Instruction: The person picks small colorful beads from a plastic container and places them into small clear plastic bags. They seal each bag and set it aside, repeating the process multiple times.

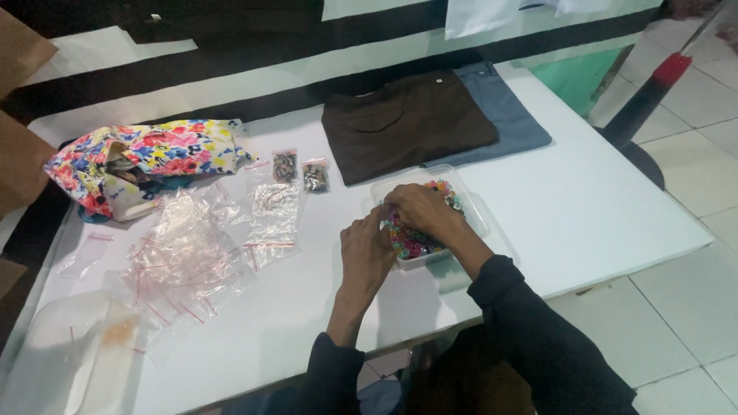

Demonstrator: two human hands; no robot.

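Observation:
A clear plastic tray full of small colourful beads sits on the white table. My right hand reaches into the tray, fingers curled down among the beads. My left hand rests at the tray's left edge, fingertips close to the right hand. Whether either hand pinches a bead is hidden by the fingers.
A heap of small clear zip bags lies to the left, with two filled little bags behind it. A floral cloth pouch is at the far left. Folded brown trousers and blue-grey trousers lie at the back.

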